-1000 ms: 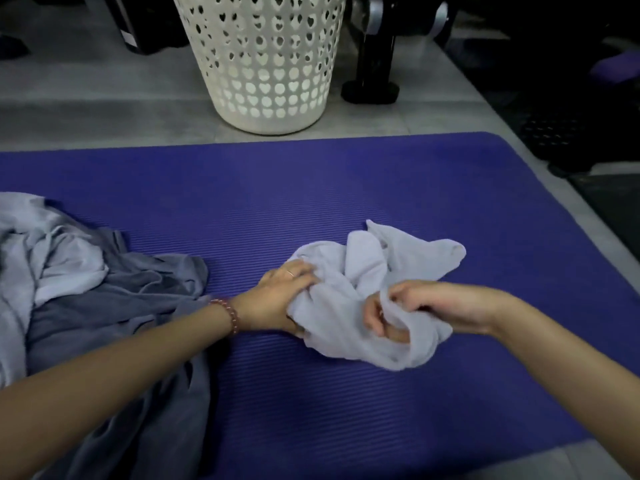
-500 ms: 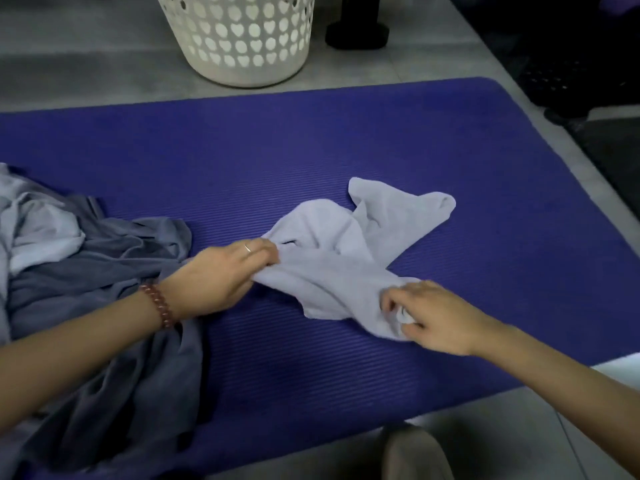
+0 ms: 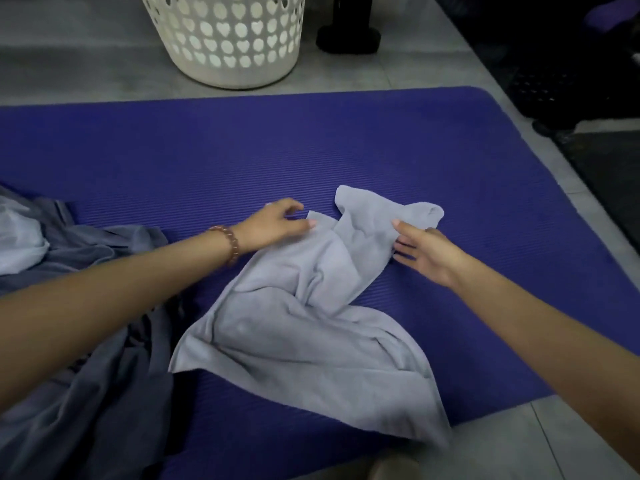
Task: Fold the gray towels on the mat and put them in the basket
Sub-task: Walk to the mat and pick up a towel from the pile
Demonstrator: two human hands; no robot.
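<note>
A light gray towel (image 3: 311, 334) lies rumpled and partly spread on the purple mat (image 3: 346, 140), its near corner hanging past the mat's front edge. My left hand (image 3: 277, 223) rests at the towel's far left corner with fingers relaxed, the fingertips touching the cloth. My right hand (image 3: 426, 251) lies against the towel's far right fold with straight fingers. A pile of darker gray towels (image 3: 86, 306) sits at the left of the mat, under my left forearm. The white basket (image 3: 228, 39) with heart-shaped holes stands on the floor beyond the mat.
A black stand base (image 3: 348, 36) sits on the gray tiled floor right of the basket. Dark mats and objects (image 3: 571, 81) lie at the far right. Bare purple mat stretches between the towel and the basket.
The towel has been pulled toward me and spread out wider. Both hands let go of the cloth they pinched and moved to its far corners, fingers now relaxed.
</note>
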